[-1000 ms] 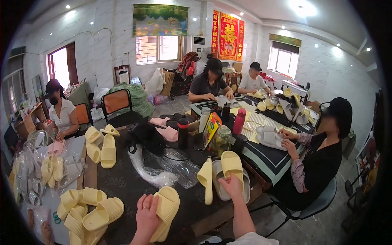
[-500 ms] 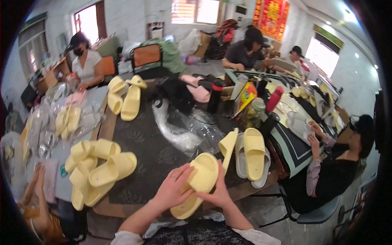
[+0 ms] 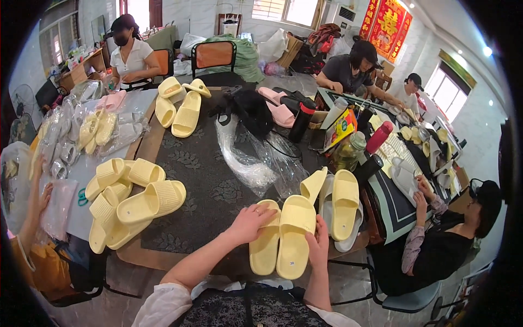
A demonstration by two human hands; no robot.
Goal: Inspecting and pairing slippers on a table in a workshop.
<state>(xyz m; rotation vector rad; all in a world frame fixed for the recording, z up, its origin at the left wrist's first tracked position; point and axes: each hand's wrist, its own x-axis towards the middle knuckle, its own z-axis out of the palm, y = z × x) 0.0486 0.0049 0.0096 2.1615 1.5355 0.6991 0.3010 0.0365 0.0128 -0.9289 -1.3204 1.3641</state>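
Side by side at the near table edge are a left yellow slipper (image 3: 264,255) and a right yellow slipper (image 3: 296,253), soles down and toes pointing away from me. My left hand (image 3: 249,224) grips the left slipper at its ridged strap, with the fingers over the band. With thumb and fingers, my right hand (image 3: 318,241) holds the outer edge of the right slipper. Just beyond, another yellow slipper (image 3: 312,183) leans tilted. To its right, a yellow slipper (image 3: 344,203) lies on grey slippers (image 3: 355,233).
Stacked yellow slippers (image 3: 143,203) lie to the left; more yellow slippers (image 3: 186,117) are farther back. Clear plastic bags (image 3: 248,171) spread across the dark tabletop (image 3: 212,210). Bottles, including a black flask (image 3: 302,122), stand at the back right. Co-workers sit around, one close on the right (image 3: 444,240).
The slipper I was holding up, one overlapping the other, has come down. Both now lie parallel. My left hand has shifted onto the left slipper, my right onto the right one's edge. The view has turned slightly.
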